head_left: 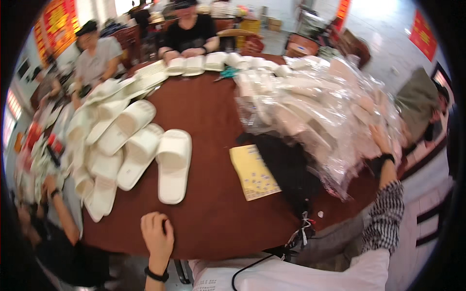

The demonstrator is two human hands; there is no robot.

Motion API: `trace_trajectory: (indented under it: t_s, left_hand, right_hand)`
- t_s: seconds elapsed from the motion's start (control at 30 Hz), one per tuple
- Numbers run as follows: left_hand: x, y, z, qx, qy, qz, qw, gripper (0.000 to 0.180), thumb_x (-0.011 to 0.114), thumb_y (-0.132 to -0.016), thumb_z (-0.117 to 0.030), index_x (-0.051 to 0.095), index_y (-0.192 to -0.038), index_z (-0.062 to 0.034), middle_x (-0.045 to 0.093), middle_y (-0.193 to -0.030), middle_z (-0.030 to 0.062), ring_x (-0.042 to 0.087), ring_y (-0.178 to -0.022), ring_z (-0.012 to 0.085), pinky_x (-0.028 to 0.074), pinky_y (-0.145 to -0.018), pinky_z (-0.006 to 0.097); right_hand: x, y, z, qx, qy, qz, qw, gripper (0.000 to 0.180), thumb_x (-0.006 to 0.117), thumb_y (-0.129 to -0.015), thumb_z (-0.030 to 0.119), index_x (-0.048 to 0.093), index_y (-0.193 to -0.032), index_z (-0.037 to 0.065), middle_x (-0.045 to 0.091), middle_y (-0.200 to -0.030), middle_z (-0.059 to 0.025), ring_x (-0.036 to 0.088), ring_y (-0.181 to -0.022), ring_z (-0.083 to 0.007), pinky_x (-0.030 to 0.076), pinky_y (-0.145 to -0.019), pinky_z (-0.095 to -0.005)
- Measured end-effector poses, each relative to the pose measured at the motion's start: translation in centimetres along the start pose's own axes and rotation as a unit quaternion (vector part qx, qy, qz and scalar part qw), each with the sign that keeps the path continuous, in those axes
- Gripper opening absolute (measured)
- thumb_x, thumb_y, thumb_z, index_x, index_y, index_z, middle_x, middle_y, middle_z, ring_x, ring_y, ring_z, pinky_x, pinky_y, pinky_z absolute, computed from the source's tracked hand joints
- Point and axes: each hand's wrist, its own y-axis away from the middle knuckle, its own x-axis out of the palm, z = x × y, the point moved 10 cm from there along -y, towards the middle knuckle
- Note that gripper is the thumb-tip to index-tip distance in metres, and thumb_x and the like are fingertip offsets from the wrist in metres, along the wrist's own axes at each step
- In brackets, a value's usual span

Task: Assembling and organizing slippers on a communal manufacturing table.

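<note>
My left hand [158,236] rests at the near edge of the table, its fingers loosely curled together with nothing visible in them. Just beyond it lies a white slipper [174,167], set apart from a heap of white slippers [127,127] on the left. On the right, my right hand [382,140] reaches over a large pile of clear plastic wrapping [310,109] with pale pinkish slippers inside. Its fingers are stretched out against the plastic, and the fingertips are partly blurred.
A yellow sheet with small stickers [253,172] lies beside a black cloth [286,162] on the brown-covered table [208,218]. White slippers [194,65] line the far edge, near a small teal item [226,72]. A person in black [191,34] sits opposite; others are at the left.
</note>
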Motion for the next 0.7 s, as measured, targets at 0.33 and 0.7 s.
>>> trace_trajectory:
  t_s: [0.33,0.7]
  left_hand:
    - [-0.8,0.8,0.5,0.016,0.014,-0.037,0.999,0.017,0.071,-0.081,-0.006,0.064,-0.096,-0.0069,0.06,-0.103,0.0097,0.057,-0.099,0.0315,0.047,-0.086,0.044]
    - [-1.2,0.9,0.1,0.025,0.037,-0.014,0.999,0.022,0.071,-0.082,-0.006,0.063,-0.102,-0.0061,0.059,-0.107,0.0099,0.058,-0.102,0.031,0.048,-0.089,0.042]
  right_hand:
    - [-15.4,18.6,22.0,-0.25,-0.095,-0.222,0.938,0.037,0.052,-0.105,0.022,0.063,-0.132,-0.001,0.055,-0.145,-0.0194,0.05,-0.137,-0.0336,0.035,-0.116,-0.0398]
    - [-11.5,36.4,41.1,-0.503,-0.161,0.033,0.848,0.029,0.066,-0.088,0.003,0.069,-0.117,0.002,0.056,-0.14,-0.0192,0.049,-0.136,-0.0416,0.038,-0.113,-0.0502]
